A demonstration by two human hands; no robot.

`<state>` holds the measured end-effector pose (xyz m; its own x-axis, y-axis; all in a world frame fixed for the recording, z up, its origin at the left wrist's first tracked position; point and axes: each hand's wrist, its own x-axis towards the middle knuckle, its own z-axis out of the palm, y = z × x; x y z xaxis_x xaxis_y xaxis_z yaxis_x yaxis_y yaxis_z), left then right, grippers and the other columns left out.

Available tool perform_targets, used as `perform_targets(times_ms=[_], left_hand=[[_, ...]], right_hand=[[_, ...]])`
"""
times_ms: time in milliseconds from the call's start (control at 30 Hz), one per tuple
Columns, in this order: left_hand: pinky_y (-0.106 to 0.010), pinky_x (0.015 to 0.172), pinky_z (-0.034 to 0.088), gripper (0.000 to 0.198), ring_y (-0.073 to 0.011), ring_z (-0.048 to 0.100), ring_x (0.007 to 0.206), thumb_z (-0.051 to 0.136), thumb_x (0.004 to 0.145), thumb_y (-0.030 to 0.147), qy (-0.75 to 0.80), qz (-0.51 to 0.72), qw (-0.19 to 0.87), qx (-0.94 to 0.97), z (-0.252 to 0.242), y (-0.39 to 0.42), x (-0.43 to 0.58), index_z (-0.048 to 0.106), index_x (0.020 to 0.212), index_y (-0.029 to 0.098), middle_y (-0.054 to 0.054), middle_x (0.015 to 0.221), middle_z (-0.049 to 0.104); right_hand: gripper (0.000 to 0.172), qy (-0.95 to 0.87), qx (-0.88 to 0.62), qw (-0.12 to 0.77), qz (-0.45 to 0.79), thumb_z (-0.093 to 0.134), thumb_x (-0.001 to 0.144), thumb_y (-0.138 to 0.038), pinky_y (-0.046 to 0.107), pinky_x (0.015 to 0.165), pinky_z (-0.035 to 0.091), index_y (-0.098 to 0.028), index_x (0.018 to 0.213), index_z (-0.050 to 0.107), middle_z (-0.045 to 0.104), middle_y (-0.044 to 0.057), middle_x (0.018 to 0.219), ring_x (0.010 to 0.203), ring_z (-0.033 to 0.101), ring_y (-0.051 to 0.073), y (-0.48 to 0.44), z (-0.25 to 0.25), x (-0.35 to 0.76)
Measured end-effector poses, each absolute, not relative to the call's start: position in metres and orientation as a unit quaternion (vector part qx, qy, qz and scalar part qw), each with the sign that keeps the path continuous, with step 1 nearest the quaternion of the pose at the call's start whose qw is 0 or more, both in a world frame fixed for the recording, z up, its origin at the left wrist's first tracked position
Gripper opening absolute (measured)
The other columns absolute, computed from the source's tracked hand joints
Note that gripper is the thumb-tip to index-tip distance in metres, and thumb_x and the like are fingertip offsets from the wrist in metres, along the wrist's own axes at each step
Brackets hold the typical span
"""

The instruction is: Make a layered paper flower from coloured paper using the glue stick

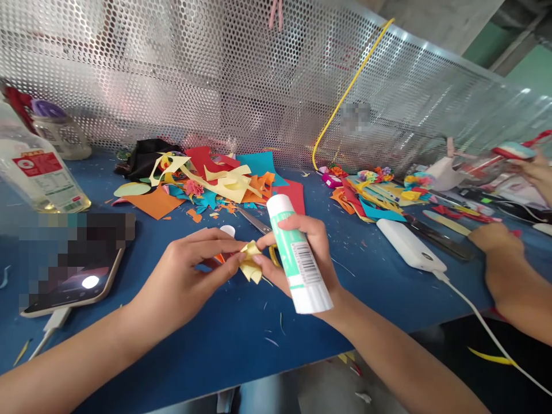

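Observation:
Between my two hands is a small folded piece of pale yellow paper (250, 265). My left hand (190, 273) pinches its left edge between thumb and fingertips. My right hand (317, 241) has fingers curled round a white and green glue stick (297, 259), which leans with its top to the left. The thumb and a fingertip of that hand also touch the paper's right side. Behind the paper lie scissors (254, 221), their handles partly hidden by my right hand. A white round cap (227, 230) shows just past my left fingers.
Coloured paper scraps (233, 184) are heaped by the perforated metal screen (259, 75). At left are a phone (92, 270) on a cable and a bottle (47, 178). A white power bank (409, 246) and another person's hand (495, 238) are at right.

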<state>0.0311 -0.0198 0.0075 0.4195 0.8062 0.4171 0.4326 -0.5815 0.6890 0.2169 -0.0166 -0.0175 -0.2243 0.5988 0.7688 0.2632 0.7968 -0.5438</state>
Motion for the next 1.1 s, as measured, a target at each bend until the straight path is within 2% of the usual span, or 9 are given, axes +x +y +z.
perform_targets(times_ms=[167, 267, 433, 700, 900, 1000, 1100], left_hand=[[-0.019, 0.067, 0.05, 0.017, -0.0128, 0.06, 0.082, 0.056, 0.078, 0.013, 0.339, 0.422, 0.184, 0.82, 0.009, -0.024, 0.03, 0.064, 0.092, 0.02, -0.003, 0.091, 0.063], [-0.021, 0.069, 0.051, 0.022, -0.0127, 0.06, 0.082, 0.057, 0.076, 0.007, 0.309, 0.439, 0.155, 0.83, 0.01, -0.026, 0.028, 0.062, 0.094, 0.02, -0.004, 0.093, 0.062], [-0.022, 0.071, 0.051, 0.028, -0.0129, 0.06, 0.082, 0.059, 0.073, 0.003, 0.276, 0.444, 0.155, 0.838, 0.01, -0.026, 0.027, 0.06, 0.095, 0.02, -0.004, 0.091, 0.062], [-0.021, 0.063, 0.051, 0.023, -0.0124, 0.059, 0.077, 0.059, 0.075, 0.009, 0.294, 0.45, 0.18, 0.824, 0.012, -0.026, 0.032, 0.062, 0.093, 0.022, -0.003, 0.086, 0.063], [-0.018, 0.06, 0.051, 0.021, -0.0122, 0.058, 0.078, 0.057, 0.076, 0.01, 0.321, 0.437, 0.189, 0.819, 0.011, -0.027, 0.03, 0.061, 0.094, 0.021, -0.003, 0.089, 0.063], [-0.018, 0.057, 0.051, 0.018, -0.0126, 0.059, 0.076, 0.056, 0.078, 0.014, 0.348, 0.427, 0.211, 0.807, 0.011, -0.027, 0.03, 0.061, 0.093, 0.021, -0.003, 0.089, 0.063], [-0.019, 0.061, 0.052, 0.014, -0.0123, 0.059, 0.076, 0.056, 0.079, 0.019, 0.372, 0.422, 0.237, 0.792, 0.011, -0.028, 0.031, 0.061, 0.091, 0.02, -0.003, 0.09, 0.063]], right_hand=[[0.062, -0.771, -0.217, 0.591, 0.098, 0.066, 0.067, -0.005, 0.04, 0.075, 0.054, -0.033, 0.111, 0.033, 0.065, -0.001, 0.096, 0.084, 0.065, 0.018, -0.017, -0.012, 0.219], [0.068, -0.769, -0.198, 0.602, 0.083, 0.069, 0.062, -0.003, 0.041, 0.069, 0.056, -0.035, 0.111, 0.035, 0.063, 0.002, 0.107, 0.087, 0.064, 0.02, -0.021, -0.006, 0.221], [0.066, -0.763, -0.171, 0.619, 0.066, 0.068, 0.063, -0.001, 0.039, 0.066, 0.059, -0.034, 0.111, 0.036, 0.064, 0.002, 0.106, 0.085, 0.065, 0.018, -0.025, -0.001, 0.22], [0.064, -0.764, -0.176, 0.615, 0.085, 0.068, 0.066, -0.006, 0.038, 0.063, 0.06, -0.037, 0.111, 0.033, 0.064, 0.001, 0.104, 0.081, 0.066, 0.018, -0.025, -0.003, 0.219], [0.06, -0.749, -0.181, 0.631, 0.083, 0.067, 0.064, -0.005, 0.03, 0.058, 0.058, -0.033, 0.106, 0.035, 0.066, 0.001, 0.096, 0.074, 0.066, 0.016, -0.027, 0.002, 0.216], [0.057, -0.747, -0.194, 0.632, 0.077, 0.063, 0.067, -0.005, 0.032, 0.062, 0.057, -0.032, 0.107, 0.033, 0.065, 0.001, 0.096, 0.075, 0.066, 0.016, -0.03, 0.004, 0.215], [0.065, -0.767, -0.151, 0.619, 0.07, 0.07, 0.063, -0.01, 0.036, 0.068, 0.056, -0.032, 0.11, 0.031, 0.064, 0.001, 0.096, 0.077, 0.066, 0.017, -0.029, 0.002, 0.217]])
